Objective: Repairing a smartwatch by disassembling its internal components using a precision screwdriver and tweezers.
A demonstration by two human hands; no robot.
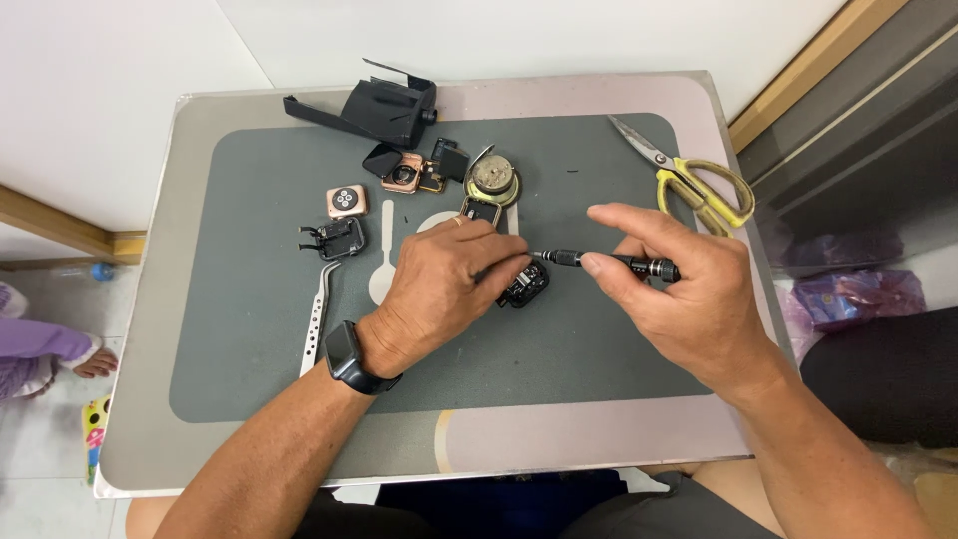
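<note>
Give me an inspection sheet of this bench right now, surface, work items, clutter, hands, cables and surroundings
Surface: grey mat on a small table.
Job's things: small black watch part under the left hand; precision screwdriver pointing at it.
Clutter: tweezers, yellow scissors, rose-gold watch case, black frame part, round metal part, black stand, white pry tool.
Grippers: left hand steadies the part; right hand pinches the screwdriver.
Cables: nothing seen.
Surroundings: purple bags right; another person's foot left.
</note>
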